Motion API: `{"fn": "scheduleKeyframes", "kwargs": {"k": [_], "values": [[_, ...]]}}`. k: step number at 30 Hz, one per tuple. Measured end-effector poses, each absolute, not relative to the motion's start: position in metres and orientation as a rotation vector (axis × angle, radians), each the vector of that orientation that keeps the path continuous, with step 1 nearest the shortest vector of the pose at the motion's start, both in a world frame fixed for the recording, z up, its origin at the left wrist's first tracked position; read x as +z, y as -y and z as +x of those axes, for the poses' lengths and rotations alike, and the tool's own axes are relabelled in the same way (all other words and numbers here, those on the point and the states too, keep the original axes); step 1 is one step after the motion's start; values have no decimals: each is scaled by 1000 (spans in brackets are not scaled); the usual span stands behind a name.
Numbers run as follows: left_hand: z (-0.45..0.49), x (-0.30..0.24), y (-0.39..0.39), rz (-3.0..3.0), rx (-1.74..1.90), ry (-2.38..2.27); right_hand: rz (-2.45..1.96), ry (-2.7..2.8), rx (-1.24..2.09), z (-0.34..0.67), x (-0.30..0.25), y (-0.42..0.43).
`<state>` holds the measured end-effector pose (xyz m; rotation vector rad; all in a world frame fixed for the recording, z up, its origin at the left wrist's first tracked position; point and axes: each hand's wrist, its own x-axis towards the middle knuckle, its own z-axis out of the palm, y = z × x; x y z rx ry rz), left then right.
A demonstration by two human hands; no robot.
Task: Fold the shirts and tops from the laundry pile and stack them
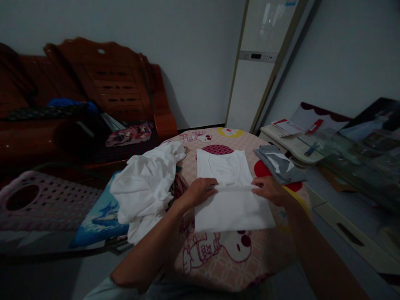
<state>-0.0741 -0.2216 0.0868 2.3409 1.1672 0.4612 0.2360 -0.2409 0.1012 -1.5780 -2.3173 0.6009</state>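
Head view: one white garment, between my left hand and right hand, both pinching its folded edge, apparently for a straight crease; white heap leftward; grey cloth rightward.

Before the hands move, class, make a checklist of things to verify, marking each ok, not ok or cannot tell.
1. Left hand gripping the folded edge of the white garment: ok.
2. Right hand gripping the same edge: ok.
3. Crumpled white cloth apart from the white garment: ok, tablecloth between.
4. Crumpled white cloth laid flat: not ok, heaped.
5. Underside of the white garment smooth: cannot tell, hidden.
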Motion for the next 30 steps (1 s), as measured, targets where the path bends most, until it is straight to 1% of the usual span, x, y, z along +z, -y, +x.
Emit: {"fn": "scheduleKeyframes", "kwargs": {"k": [5,8,10,14,16,23,27,30], "values": [[-66,107,164,2459,511,-1377,-1650,2332,190,226,133,190],[-59,107,130,2476,486,-1592,-1771,2317,-46,214,133,154],[-55,99,111,2466,414,-1701,-1860,2319,-132,205,123,133],[-48,82,92,2446,169,-1732,-1965,2416,-128,193,98,111],[-47,79,88,2449,134,-1743,-1999,2427,-118,192,93,104],[-43,93,54,2470,180,-1829,-2049,2376,-207,187,107,62],[-36,76,34,2462,199,-1866,-2063,2349,-236,178,85,46],[-31,54,39,2483,387,-1922,-2055,2288,-283,174,61,53]]}}
